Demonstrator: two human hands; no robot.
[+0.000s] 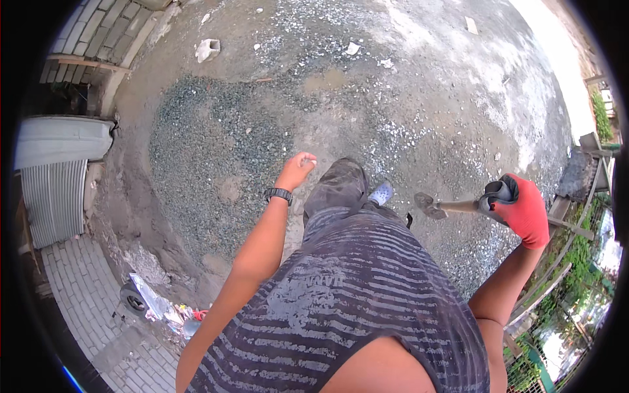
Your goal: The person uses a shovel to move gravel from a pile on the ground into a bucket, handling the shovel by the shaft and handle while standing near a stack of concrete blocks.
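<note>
My right hand (523,211), in a red and dark work glove, is wrapped round the dark grip of a shovel (458,206). The wooden shaft points down, foreshortened, to a grey, dirt-covered blade low over the ground; I cannot tell whether it touches. On the left, my bare left hand (297,170) hangs above the gravel beside my thigh. Its fingers are loosely bent, with a small gap at the thumb and no object visible in them. A black watch (280,194) circles that wrist.
Grey gravel (216,137) spreads over the ground ahead and left. A hollow concrete block (208,50) lies farther off. Block walls, corrugated metal sheet (56,202), a small wheel (133,298) and litter line the left. A wooden fence (563,226) with plants borders the right.
</note>
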